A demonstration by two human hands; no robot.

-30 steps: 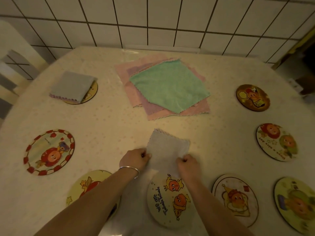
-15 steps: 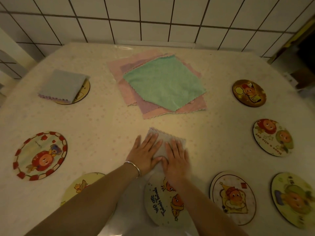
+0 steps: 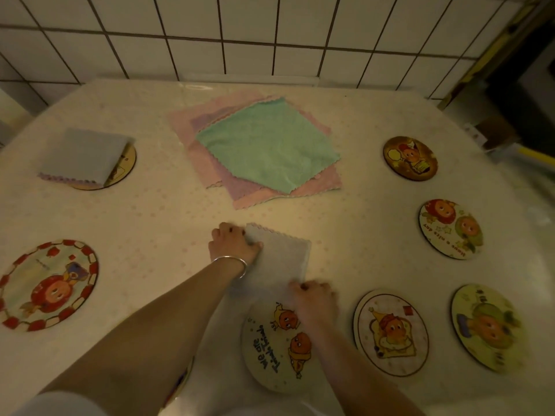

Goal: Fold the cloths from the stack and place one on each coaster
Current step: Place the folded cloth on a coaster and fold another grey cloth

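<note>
A folded pale grey cloth (image 3: 283,256) lies on the table in front of me. My left hand (image 3: 232,243) pinches its far left corner. My right hand (image 3: 312,297) grips its near right corner, just above a coaster with two orange figures (image 3: 264,346). The stack of cloths (image 3: 267,145), green on top of pink ones, sits at the back centre. Another folded grey cloth (image 3: 82,156) rests on the far left coaster (image 3: 124,166).
Bare coasters lie around the table: one with a red border (image 3: 48,283) at the left, one under my left forearm, and several at the right (image 3: 410,157) (image 3: 450,229) (image 3: 390,334) (image 3: 488,327). A tiled wall (image 3: 270,37) rises behind the table.
Both hands had been pressing flat on the folded cloth; now the left hand pinches its far left corner and the right hand has dropped back to grip its near right corner.
</note>
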